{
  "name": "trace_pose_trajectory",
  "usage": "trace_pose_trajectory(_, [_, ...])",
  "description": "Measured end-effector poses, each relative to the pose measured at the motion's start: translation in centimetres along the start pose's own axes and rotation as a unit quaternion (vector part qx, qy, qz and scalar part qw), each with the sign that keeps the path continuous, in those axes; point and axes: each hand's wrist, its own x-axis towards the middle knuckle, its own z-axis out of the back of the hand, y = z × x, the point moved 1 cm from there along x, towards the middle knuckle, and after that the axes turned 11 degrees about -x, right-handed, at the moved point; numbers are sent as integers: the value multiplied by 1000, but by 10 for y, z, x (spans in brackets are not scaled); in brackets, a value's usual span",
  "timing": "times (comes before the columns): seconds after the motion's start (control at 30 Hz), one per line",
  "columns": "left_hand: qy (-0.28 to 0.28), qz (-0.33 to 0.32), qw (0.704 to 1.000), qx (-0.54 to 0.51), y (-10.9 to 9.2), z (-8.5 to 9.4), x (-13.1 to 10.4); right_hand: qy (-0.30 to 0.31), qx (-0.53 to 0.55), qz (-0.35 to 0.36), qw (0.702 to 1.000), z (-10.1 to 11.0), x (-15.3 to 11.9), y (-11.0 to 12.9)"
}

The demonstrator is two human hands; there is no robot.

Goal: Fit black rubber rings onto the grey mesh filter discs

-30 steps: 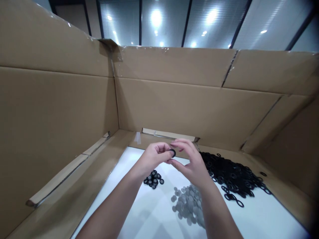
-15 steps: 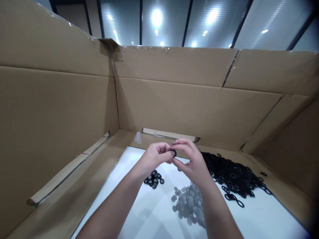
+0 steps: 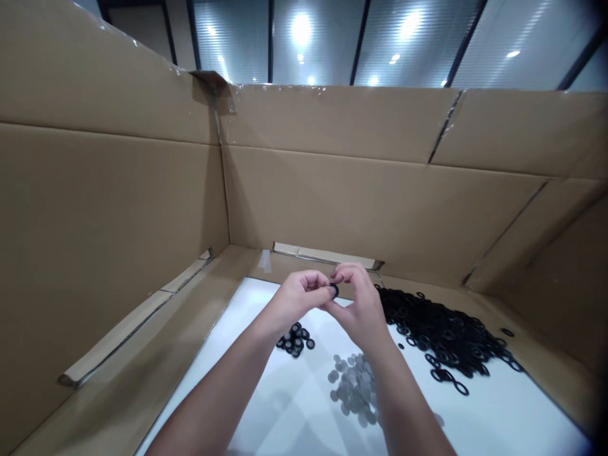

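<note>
Between my two hands is a small black ring (image 3: 335,291), seen partly edge-on. My left hand (image 3: 304,297) pinches it between thumb and fingers. My right hand (image 3: 358,304) meets it from the other side, its thumb low by the ring and its fingers curled above. Whether a disc sits inside the ring is hidden. Below my left hand lies a small cluster of black rings with grey centres (image 3: 295,340). A pile of grey discs (image 3: 354,387) lies beneath my right forearm, partly covered by it. Many black rings (image 3: 446,332) are heaped to the right.
Tall cardboard walls (image 3: 332,196) stand at the back, left and right. A white board (image 3: 275,405) covers much of the floor. Folded cardboard strips (image 3: 142,316) run along the left and back walls. One loose ring (image 3: 507,332) lies beyond the heap.
My right hand has shifted slightly left and its fingers have curled more. The ring remains in my left hand's pinch. The view has moved slightly.
</note>
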Motion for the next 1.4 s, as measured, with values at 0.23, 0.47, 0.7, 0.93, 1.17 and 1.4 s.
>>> trace_pose_trajectory(0.23, [6,31,999,33,-7,2,-1,56,-8,39,998,5,1,-3])
trace_pose_trajectory(0.47, [-79,-63,970,222,-16,31,2,202,4,-42,979,-39,-23,-37])
trace_pose_trajectory(0.7, [-98,-70,951,286,-25,39,-3,306,-50,-49,949,-106,-81,-57])
trace_pose_trajectory(0.93, [-79,-49,956,277,-26,35,-6,233,-139,-141,952,-32,-77,-138])
trace_pose_trajectory(1.17, [-79,-51,953,286,-32,31,-11,263,-223,-256,903,36,-126,-194])
trace_pose_trajectory(1.4, [-73,-40,953,292,-34,28,-13,376,-152,-260,876,44,-160,-182])
